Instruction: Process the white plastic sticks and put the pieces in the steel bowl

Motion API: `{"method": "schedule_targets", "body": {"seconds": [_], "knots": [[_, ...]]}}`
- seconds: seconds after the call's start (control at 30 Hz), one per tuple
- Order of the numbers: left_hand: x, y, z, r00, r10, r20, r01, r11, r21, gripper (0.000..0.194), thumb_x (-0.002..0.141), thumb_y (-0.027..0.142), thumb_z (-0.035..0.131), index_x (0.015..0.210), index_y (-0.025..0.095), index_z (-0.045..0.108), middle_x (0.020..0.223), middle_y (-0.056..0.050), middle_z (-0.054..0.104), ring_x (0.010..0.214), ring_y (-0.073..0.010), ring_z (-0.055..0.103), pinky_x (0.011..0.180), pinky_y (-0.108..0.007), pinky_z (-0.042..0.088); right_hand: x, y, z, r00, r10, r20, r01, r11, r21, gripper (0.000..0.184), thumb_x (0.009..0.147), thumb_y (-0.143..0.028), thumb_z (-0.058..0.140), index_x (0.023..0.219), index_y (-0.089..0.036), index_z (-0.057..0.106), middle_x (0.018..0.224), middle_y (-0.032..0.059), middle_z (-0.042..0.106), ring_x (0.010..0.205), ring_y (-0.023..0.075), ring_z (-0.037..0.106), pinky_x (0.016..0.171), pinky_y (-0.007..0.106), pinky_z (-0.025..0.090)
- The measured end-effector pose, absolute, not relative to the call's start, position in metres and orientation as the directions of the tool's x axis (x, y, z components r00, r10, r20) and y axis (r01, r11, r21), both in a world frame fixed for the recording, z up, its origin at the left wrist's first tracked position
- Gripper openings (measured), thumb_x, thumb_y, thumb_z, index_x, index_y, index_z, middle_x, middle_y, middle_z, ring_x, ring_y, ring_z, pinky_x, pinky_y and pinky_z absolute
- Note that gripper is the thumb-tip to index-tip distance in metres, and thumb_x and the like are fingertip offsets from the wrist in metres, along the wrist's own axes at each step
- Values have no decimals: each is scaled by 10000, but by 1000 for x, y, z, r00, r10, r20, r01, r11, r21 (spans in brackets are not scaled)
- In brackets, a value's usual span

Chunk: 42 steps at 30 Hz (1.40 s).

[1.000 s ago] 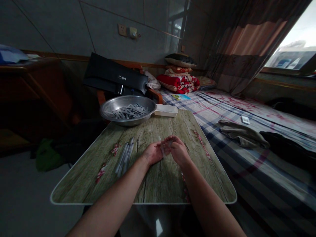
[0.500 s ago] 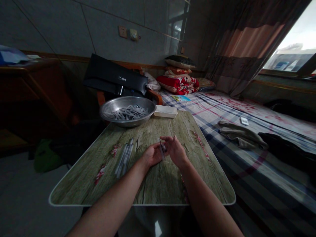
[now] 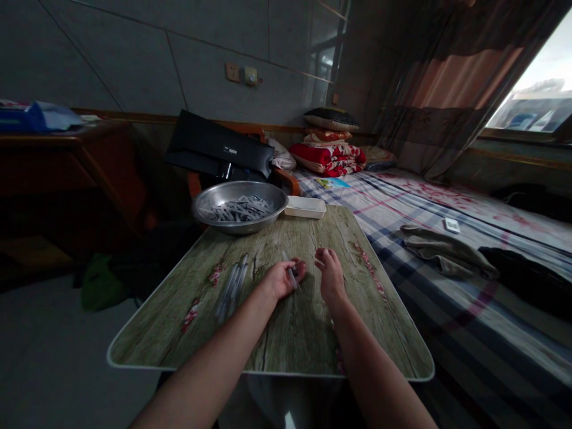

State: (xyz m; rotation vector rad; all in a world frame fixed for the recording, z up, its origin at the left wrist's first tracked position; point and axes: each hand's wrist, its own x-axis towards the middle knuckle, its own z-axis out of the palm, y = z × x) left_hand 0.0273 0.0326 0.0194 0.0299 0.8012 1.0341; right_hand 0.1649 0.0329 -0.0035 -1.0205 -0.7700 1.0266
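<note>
Above the middle of the small table, my left hand (image 3: 285, 278) is closed around a slim translucent pen-like tube (image 3: 292, 278), which slants between the thumb and fingers. My right hand (image 3: 329, 271) hovers just to its right, fingers loosely bent and apart, with nothing visible in it. Left of my left forearm, several similar tubes (image 3: 233, 289) lie side by side on the wood-patterned tabletop (image 3: 286, 339). At the table's far left corner stands a metal basin (image 3: 209, 221) heaped with slim pale and dark pieces.
A shallow white tray (image 3: 305, 213) sits beside the basin at the far edge. Behind it, a black monitor (image 3: 218, 152) leans on a wooden chair. The bed with a plaid sheet (image 3: 379, 238) borders the table on the right; a wooden desk (image 3: 67, 161) stands at left.
My right hand has drawn away to the right from my left hand, which keeps the tube. The view has shifted slightly, so everything sits a little further right and lower.
</note>
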Motion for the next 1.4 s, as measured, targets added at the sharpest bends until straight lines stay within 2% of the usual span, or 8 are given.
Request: {"method": "schedule_targets", "body": {"seconds": [0.3,0.37,0.47,0.67,0.8,0.97,1.23,1.4], "knots": [[1,112,112,-55,841,-538,-758,315,571,149,861,54,443,848,175,528,803,-50,552,649,-122,585,575,-216,516,167,33,-3,312,950,30,-264,117,-957,209,733,-399,650,849,-227,629,929,28,608,854,172,546,716,264,447],[-12,137,143,-128,869,-478,-729,245,640,56,911,185,477,881,173,523,904,-73,559,806,-152,617,669,-244,526,167,33,-4,296,955,18,-260,99,-961,210,715,-390,652,843,-226,628,927,27,602,834,168,543,690,261,447],[-34,161,173,-166,897,-410,-656,210,725,342,887,470,570,925,134,520,1036,-132,548,1075,-287,588,829,-422,507,165,33,-4,269,963,19,-225,82,-971,202,696,-365,653,841,-226,628,921,23,593,829,164,541,665,252,446],[-60,142,146,-284,933,-222,-237,156,959,217,817,327,653,901,149,559,977,-107,600,1020,-245,598,883,-406,480,165,32,-1,268,963,-1,-214,59,-975,258,660,-388,637,849,-212,617,911,31,581,832,173,548,648,263,459],[-80,105,109,-86,992,-87,123,98,988,162,688,198,685,842,162,650,779,-27,654,757,-171,617,763,-306,497,163,33,0,254,967,-35,-175,10,-984,264,623,-346,619,843,-202,612,894,30,590,821,175,545,640,269,461],[-115,62,77,237,971,18,791,-204,577,105,679,223,608,735,179,685,752,-40,700,738,-208,631,710,-300,450,157,31,2,210,977,-41,-120,-16,-993,239,610,-320,593,817,-202,601,857,27,589,805,182,549,605,269,462],[-105,6,39,202,976,-86,972,-188,142,136,791,258,590,792,175,698,867,-124,723,851,-282,675,755,-352,456,156,27,4,172,985,-30,-96,-13,-995,254,610,-314,579,833,-194,606,902,35,586,777,170,548,571,261,457],[-80,-11,27,176,984,-31,983,-174,56,201,843,213,559,980,138,685,1026,-179,691,992,-316,656,850,-398,469,156,27,4,161,986,-52,-91,-38,-995,263,608,-307,574,844,-194,601,880,34,583,750,165,555,552,252,451]]}}
